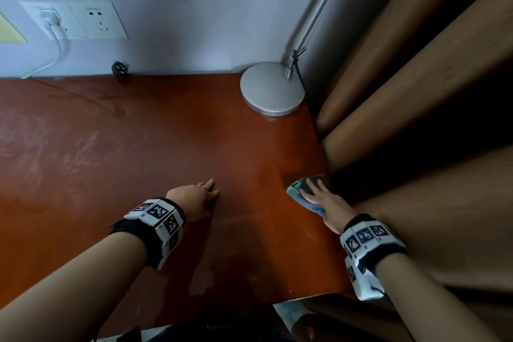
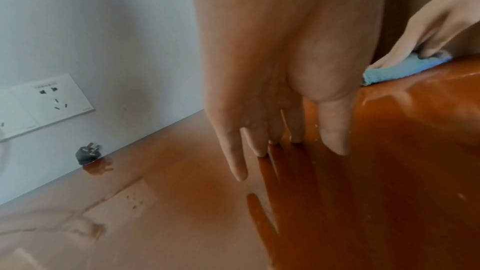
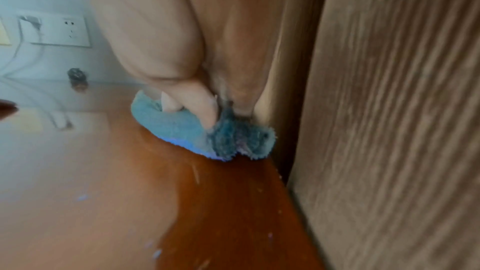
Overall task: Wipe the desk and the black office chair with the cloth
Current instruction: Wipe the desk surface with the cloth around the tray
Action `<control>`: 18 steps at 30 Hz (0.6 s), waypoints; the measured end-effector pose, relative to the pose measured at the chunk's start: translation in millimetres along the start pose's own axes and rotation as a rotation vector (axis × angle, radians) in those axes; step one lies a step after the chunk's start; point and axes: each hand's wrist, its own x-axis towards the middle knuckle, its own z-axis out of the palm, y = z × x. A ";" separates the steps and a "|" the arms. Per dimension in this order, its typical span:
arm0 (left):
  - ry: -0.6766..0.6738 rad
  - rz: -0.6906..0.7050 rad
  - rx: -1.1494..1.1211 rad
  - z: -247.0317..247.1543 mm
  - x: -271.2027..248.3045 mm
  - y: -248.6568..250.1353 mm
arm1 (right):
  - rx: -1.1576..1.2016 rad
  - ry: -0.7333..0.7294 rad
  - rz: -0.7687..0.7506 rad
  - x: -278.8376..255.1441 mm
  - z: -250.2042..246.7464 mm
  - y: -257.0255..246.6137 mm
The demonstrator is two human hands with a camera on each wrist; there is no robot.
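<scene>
The red-brown desk [image 1: 138,161] fills most of the head view. A blue cloth [image 1: 294,189] lies at the desk's right edge, against the curtain. My right hand [image 1: 313,189] presses down on it with the fingers stretched out over the top. In the right wrist view the thumb and fingers [image 3: 205,110] push into the cloth [image 3: 176,128], which is bunched and darker at its near end. My left hand [image 1: 211,189] rests flat on the desk, left of the cloth, holding nothing. Its fingers [image 2: 335,130] lie straight on the glossy top [image 2: 389,171]. The cloth [image 2: 389,69] shows behind them.
A round silver lamp base [image 1: 272,89] stands at the back right corner, its arm [image 1: 319,8] slanting up. Brown curtain folds [image 1: 416,91] hang right beside the desk edge. A black plug [image 1: 120,68] lies by the wall under white sockets [image 1: 83,21]. Pale smears [image 1: 41,147] mark the desk's left side.
</scene>
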 end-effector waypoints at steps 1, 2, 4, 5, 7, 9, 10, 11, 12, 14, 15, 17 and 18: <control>0.004 0.001 -0.007 -0.8 0.4 -2.0 | -0.022 -0.014 -0.003 -6.7 4.7 -4.8; 0.011 0.005 -0.018 -1.3 0.7 -4.4 | -0.040 -0.021 -0.025 -16.8 14.0 -7.9; 0.028 0.020 -0.058 -1.9 1.4 -10.6 | 0.008 -0.016 -0.034 -37.8 30.9 -11.7; 0.040 0.026 -0.082 -3.2 1.0 -13.5 | 0.045 -0.011 -0.024 -42.6 34.5 -10.9; 0.078 0.022 -0.102 -10.4 0.3 -17.5 | 0.048 -0.019 -0.020 -30.5 26.6 -8.1; 0.129 0.001 -0.134 -21.6 3.6 -18.4 | 0.030 -0.028 0.004 -3.1 8.0 -5.9; 0.146 -0.013 -0.157 -27.7 6.7 -18.3 | 0.010 -0.019 0.003 14.2 -2.0 -3.1; 0.157 -0.023 -0.178 -33.0 10.7 -18.6 | -0.008 -0.005 0.000 31.1 -12.2 -1.7; 0.158 -0.032 -0.199 -38.0 14.7 -18.8 | -0.025 0.001 -0.001 46.3 -21.8 -2.1; 0.158 -0.037 -0.223 -46.0 23.0 -20.9 | -0.074 -0.013 -0.010 64.3 -38.8 -5.4; 0.159 -0.036 -0.233 -49.4 27.0 -22.7 | -0.092 -0.036 -0.012 65.6 -42.7 -8.7; 0.165 -0.038 -0.255 -54.7 33.1 -26.4 | -0.209 -0.032 -0.143 51.3 -39.9 -12.0; 0.171 -0.045 -0.269 -57.2 35.4 -28.2 | -0.321 -0.051 -0.224 41.8 -27.6 -7.7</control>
